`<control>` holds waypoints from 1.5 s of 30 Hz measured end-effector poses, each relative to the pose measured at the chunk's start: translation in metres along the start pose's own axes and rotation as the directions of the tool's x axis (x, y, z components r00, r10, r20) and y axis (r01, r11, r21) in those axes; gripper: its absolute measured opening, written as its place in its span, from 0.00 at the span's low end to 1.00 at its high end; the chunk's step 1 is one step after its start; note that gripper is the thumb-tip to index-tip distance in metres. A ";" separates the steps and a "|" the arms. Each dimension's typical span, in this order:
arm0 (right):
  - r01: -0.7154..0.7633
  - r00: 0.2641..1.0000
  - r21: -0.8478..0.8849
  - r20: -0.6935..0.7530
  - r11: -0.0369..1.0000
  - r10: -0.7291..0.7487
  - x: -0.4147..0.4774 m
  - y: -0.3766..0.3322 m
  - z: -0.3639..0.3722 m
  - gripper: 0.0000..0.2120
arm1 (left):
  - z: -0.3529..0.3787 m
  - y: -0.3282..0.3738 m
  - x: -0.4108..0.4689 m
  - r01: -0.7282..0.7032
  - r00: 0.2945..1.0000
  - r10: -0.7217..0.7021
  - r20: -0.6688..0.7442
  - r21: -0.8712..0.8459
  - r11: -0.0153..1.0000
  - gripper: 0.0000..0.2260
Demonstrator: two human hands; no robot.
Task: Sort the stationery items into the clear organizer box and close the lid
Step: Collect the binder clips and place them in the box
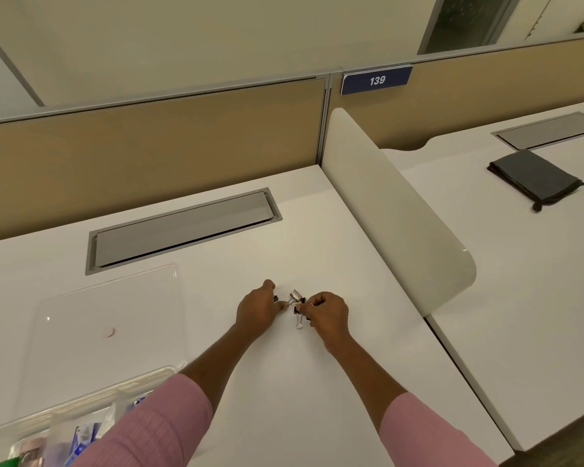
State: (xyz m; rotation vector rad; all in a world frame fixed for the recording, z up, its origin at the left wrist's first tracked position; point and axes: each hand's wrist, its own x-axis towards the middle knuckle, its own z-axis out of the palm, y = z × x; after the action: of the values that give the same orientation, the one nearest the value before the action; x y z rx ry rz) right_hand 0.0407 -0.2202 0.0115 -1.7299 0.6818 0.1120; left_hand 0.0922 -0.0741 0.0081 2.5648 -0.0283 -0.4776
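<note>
Several black binder clips (299, 306) lie clustered on the white worktop (216, 271), centre-right and well apart from the clear organizer box (58, 412) at the near left. Nearest clip: long axis runs near to far, with its silver wire handle pointing toward the person. A second clip's handles tilt up and away.

Left hand (257, 310): fingers curled, pinching a black clip at the cluster's left edge. Right hand (327, 313): fingers curled, pinching the cluster from the right.

Organizer box: open, with its clear lid (108, 298) swung back toward the far side; a small pink disc (109, 332) shows at the lid. Compartments hold blue-and-white packets (81, 436), a clear wrapper (110, 419) and a green item (5, 462) at the frame edge. Other contents are hidden by the pink left sleeve (155, 419).

Beyond: grey cable hatch (182, 227), white curved divider (395, 214), beige partition (149, 156) with a blue plate "139" (376, 80). Neighbouring worktop (520, 264): a folded dark cloth (533, 176).
</note>
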 end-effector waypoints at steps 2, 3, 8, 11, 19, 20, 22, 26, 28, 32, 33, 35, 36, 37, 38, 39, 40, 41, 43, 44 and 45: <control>0.082 0.996 -0.155 -0.004 0.985 -0.084 0.004 0.004 0.006 0.08 | 0.002 -0.002 0.003 -0.031 0.999 0.030 0.012 0.070 0.997 0.20; 0.118 0.992 -0.228 -0.003 0.967 -0.122 0.005 0.006 0.009 0.06 | 0.004 -0.004 0.004 -0.051 0.999 0.050 0.016 0.097 0.994 0.19; 0.164 0.986 -0.421 0.038 0.892 -0.163 0.009 0.014 0.017 0.13 | 0.007 -0.010 0.011 -0.115 0.993 0.115 0.006 0.176 0.978 0.10; 0.187 0.982 -0.536 0.090 0.823 -0.165 0.010 0.018 0.018 0.14 | 0.008 -0.012 0.013 -0.113 0.994 0.111 0.018 0.191 0.975 0.09; 0.216 0.975 -0.603 0.086 0.768 -0.206 0.009 0.015 0.020 0.12 | 0.007 -0.015 0.002 -0.094 0.995 0.095 -0.004 0.091 0.991 0.11; 0.205 0.977 -0.589 0.078 0.782 -0.198 0.009 0.014 0.020 0.11 | 0.006 -0.015 -0.001 -0.083 0.996 0.084 -0.016 0.052 0.995 0.11; 0.164 0.986 -0.496 0.052 0.853 -0.159 0.010 0.013 0.017 0.10 | 0.003 -0.014 -0.008 -0.053 0.998 0.051 -0.039 -0.069 0.996 0.10; 0.080 0.996 -0.136 0.050 0.987 -0.073 0.004 0.009 0.011 0.03 | -0.007 -0.013 -0.028 -0.003 0.999 -0.016 -0.045 -0.406 0.914 0.09; 0.034 0.995 0.033 0.091 0.999 -0.037 -0.003 0.005 0.009 0.03 | -0.012 -0.015 -0.041 0.052 0.998 -0.062 -0.003 -0.507 0.860 0.10; -0.025 0.977 0.184 0.215 0.983 -0.015 -0.021 -0.002 0.019 0.04 | -0.018 -0.033 -0.067 0.119 0.992 -0.114 0.047 -0.609 0.784 0.12; -0.036 0.969 0.204 0.248 0.978 -0.016 -0.028 -0.005 0.023 0.04 | -0.020 -0.038 -0.074 0.124 0.991 -0.124 0.045 -0.626 0.770 0.12; -0.044 0.947 0.214 0.319 0.976 -0.027 -0.041 -0.011 0.032 0.03 | -0.025 -0.047 -0.090 0.125 0.990 -0.137 0.033 -0.652 0.747 0.11; -0.040 0.934 0.209 0.356 0.977 -0.039 -0.049 -0.014 0.038 0.02 | -0.027 -0.051 -0.099 0.122 0.990 -0.142 0.026 -0.670 0.732 0.11; -0.037 0.917 0.202 0.395 0.979 -0.047 -0.059 -0.017 0.044 0.01 | -0.030 -0.056 -0.108 0.122 0.988 -0.151 0.018 -0.687 0.717 0.11; -0.033 0.901 0.192 0.430 0.981 -0.054 -0.069 -0.019 0.050 0.01 | -0.034 -0.062 -0.118 0.122 0.987 -0.163 0.007 -0.697 0.707 0.11; -0.029 0.885 0.180 0.462 0.983 -0.059 -0.080 -0.021 0.056 0.01 | -0.037 -0.069 -0.128 0.121 0.984 -0.176 -0.008 -0.698 0.706 0.11; -0.024 0.869 0.168 0.491 0.985 -0.063 -0.091 -0.022 0.062 0.01 | -0.041 -0.076 -0.138 0.120 0.982 -0.190 -0.024 -0.692 0.712 0.11; -0.022 0.854 0.155 0.517 0.988 -0.063 -0.102 -0.023 0.069 0.02 | -0.045 -0.084 -0.148 0.124 0.978 -0.204 -0.038 -0.682 0.721 0.11; -0.021 0.831 0.128 0.553 0.991 -0.054 -0.121 -0.021 0.083 0.05 | -0.051 -0.103 -0.167 0.138 0.971 -0.233 -0.049 -0.681 0.719 0.12; -0.027 0.823 0.120 0.566 0.992 -0.046 -0.131 -0.020 0.090 0.06 | -0.053 -0.114 -0.177 0.143 0.968 -0.246 -0.053 -0.691 0.709 0.12; -0.034 0.817 0.115 0.576 0.993 -0.039 -0.140 -0.019 0.096 0.06 | -0.055 -0.124 -0.187 0.142 0.965 -0.253 -0.062 -0.689 0.711 0.12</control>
State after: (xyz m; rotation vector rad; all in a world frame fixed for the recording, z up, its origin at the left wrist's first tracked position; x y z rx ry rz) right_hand -0.0387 -0.0765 0.0601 -1.4669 0.2240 0.5638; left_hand -0.0732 0.0808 0.0515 1.8608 0.4141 -0.2876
